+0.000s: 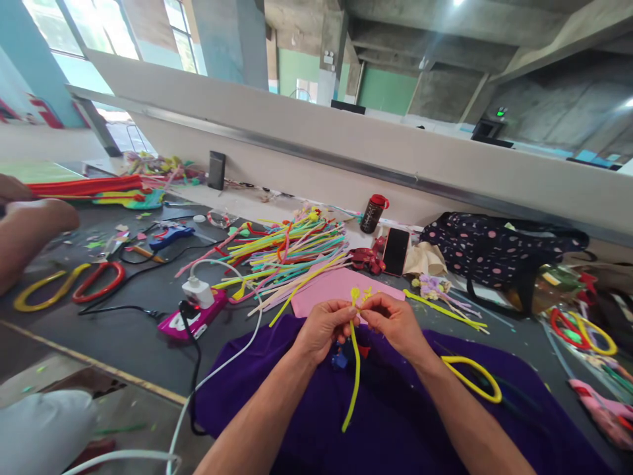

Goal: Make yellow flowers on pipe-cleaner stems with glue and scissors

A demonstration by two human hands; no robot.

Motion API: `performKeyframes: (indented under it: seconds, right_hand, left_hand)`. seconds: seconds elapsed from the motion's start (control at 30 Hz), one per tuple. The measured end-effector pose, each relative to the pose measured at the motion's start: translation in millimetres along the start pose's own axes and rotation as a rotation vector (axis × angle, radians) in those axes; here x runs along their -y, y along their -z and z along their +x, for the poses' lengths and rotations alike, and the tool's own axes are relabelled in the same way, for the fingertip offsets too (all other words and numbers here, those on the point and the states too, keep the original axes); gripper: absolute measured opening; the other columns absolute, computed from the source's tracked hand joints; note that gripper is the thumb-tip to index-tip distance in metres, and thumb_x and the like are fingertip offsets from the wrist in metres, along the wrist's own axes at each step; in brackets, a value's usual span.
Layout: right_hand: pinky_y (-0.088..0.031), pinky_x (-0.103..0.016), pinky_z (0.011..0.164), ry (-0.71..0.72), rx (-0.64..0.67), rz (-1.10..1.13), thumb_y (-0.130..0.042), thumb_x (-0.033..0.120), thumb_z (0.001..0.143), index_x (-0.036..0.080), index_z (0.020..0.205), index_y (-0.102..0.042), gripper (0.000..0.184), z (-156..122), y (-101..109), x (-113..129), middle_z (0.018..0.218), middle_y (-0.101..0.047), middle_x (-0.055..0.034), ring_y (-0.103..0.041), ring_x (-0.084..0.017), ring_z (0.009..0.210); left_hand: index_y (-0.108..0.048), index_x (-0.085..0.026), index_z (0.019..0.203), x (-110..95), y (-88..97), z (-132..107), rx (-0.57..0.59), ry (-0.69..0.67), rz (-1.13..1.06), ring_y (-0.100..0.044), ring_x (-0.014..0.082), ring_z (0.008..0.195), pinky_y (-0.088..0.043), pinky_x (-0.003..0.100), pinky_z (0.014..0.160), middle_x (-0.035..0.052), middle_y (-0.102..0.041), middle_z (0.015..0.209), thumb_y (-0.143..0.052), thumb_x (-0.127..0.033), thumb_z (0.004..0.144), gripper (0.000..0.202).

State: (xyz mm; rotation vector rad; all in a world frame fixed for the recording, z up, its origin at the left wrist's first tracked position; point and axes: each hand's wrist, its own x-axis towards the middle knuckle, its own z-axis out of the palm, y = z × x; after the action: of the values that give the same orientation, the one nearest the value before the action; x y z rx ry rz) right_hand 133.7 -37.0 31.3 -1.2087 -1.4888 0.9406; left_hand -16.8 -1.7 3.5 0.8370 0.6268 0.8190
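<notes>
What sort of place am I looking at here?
Probably a craft workshop: the table holds a heap of colored stems, large-handled scissors lie at left, with a red handle, and bare concrete beams run overhead.

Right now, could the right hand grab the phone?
Probably yes: the phone lies just beyond the right hand, and nothing tall seems to stand between, though that hand's fingers are busy at the yellow stem.
</notes>
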Motion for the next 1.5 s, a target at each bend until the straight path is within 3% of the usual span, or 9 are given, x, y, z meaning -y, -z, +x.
performKeyframes:
  seconds: [0.27,0.67,0.93,1.13,1.27,1.4,1.5]
  right_hand:
    - [-0.036,-0.021,0.042,-0.054,-0.001,-0.001,-0.060,0.028,0.072,0.019,0.074,-0.061,0.010,0.3,0.3,-3.5,0.054,-0.054,0.0031,-0.046,-0.010,0.044]
    - [-0.032,-0.016,0.035,-0.313,0.212,0.477,-0.067,0.034,0.065,0.015,0.074,-0.059,0.023,6.0,7.7,-19.1,0.059,-0.056,0.0012,-0.045,-0.006,0.041]
    - [-0.024,-0.015,0.030,-0.354,0.196,0.567,-0.070,0.036,0.062,0.014,0.070,-0.058,0.026,10.0,6.2,-30.8,0.052,-0.054,0.0033,-0.040,-0.004,0.033]
    - [-0.019,-0.015,0.032,-0.362,0.275,0.580,-0.068,0.036,0.064,0.014,0.069,-0.058,0.025,9.2,9.0,-35.0,0.051,-0.054,0.0033,-0.040,-0.004,0.034]
    - [-0.023,-0.016,0.033,-0.314,0.237,0.463,-0.063,0.037,0.069,0.014,0.070,-0.059,0.023,10.1,12.2,-31.9,0.056,-0.056,0.0017,-0.045,-0.006,0.037]
    - [-0.033,-0.019,0.039,-0.123,0.031,0.211,-0.060,0.032,0.072,0.016,0.080,-0.063,0.018,10.0,17.6,-20.5,0.069,-0.061,-0.0016,-0.052,-0.009,0.049]
    - [-0.038,-0.021,0.047,0.032,0.012,0.025,-0.062,0.026,0.071,0.019,0.080,-0.064,0.012,7.6,20.4,-13.1,0.072,-0.061,-0.0012,-0.054,-0.012,0.058]
  left_hand:
    - [-0.057,-0.012,0.068,1.7,-2.7,-1.1,0.020,-0.023,0.033,-0.041,0.0028,0.037,-0.031,0.014,0.034,-0.0014,-0.055,0.054,-0.064,-0.036,0.066,0.025]
    - [-0.054,-0.013,0.065,1.4,-2.5,-2.4,0.093,0.001,0.055,-0.037,0.0029,0.036,-0.031,0.016,0.036,-0.0026,-0.050,0.049,-0.062,-0.035,0.069,0.024]
    - [-0.054,-0.013,0.065,1.5,-5.6,-3.7,0.108,0.024,0.067,-0.037,0.0037,0.033,-0.030,0.016,0.034,-0.0040,-0.047,0.043,-0.061,-0.038,0.069,0.026]
    - [-0.053,-0.014,0.065,3.0,-5.4,-3.9,0.100,0.017,0.122,-0.038,0.0033,0.033,-0.030,0.016,0.035,-0.0041,-0.049,0.044,-0.062,-0.036,0.069,0.024]
    - [-0.053,-0.014,0.063,4.0,-3.4,-2.3,0.088,0.011,0.117,-0.037,0.0031,0.032,-0.030,0.015,0.034,-0.0042,-0.048,0.043,-0.061,-0.036,0.070,0.025]
    - [-0.052,-0.013,0.059,5.6,1.3,0.8,0.099,0.039,0.079,-0.035,0.0026,0.030,-0.027,0.015,0.033,-0.0047,-0.044,0.039,-0.060,-0.036,0.070,0.027]
    - [-0.052,-0.013,0.059,6.5,3.5,2.2,0.099,0.045,0.063,-0.034,0.0021,0.030,-0.026,0.015,0.032,-0.0046,-0.044,0.040,-0.060,-0.036,0.070,0.027]
